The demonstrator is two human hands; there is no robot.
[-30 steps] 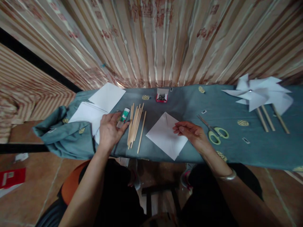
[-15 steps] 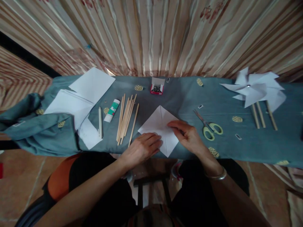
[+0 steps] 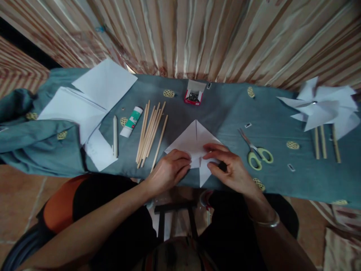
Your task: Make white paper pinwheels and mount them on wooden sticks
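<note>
A white square paper point(image 3: 187, 141) lies in front of me, corner pointing away, with cut slits running in from its corners. My left hand point(image 3: 173, 167) is closed on its lower left part, where a paper flap is bent in toward the middle. Over the right side of the sheet is my right hand point(image 3: 232, 167), thumb and fingers apart, fingertips at the paper near its centre. The left fingers hide part of the folded edge. Green-handled scissors point(image 3: 255, 152) lie to the right of my right hand.
Wooden sticks point(image 3: 150, 131), a glue stick point(image 3: 131, 121) and a white pen point(image 3: 115, 136) lie to the left, beside stacked white paper point(image 3: 76, 107). A red box of pins point(image 3: 194, 92) stands behind. Paper pinwheels point(image 3: 320, 107) on sticks lie at the far right.
The lower left part of the paper has been bent inward by my left hand. My right thumb and fingers have spread apart. The whole view has shifted slightly.
</note>
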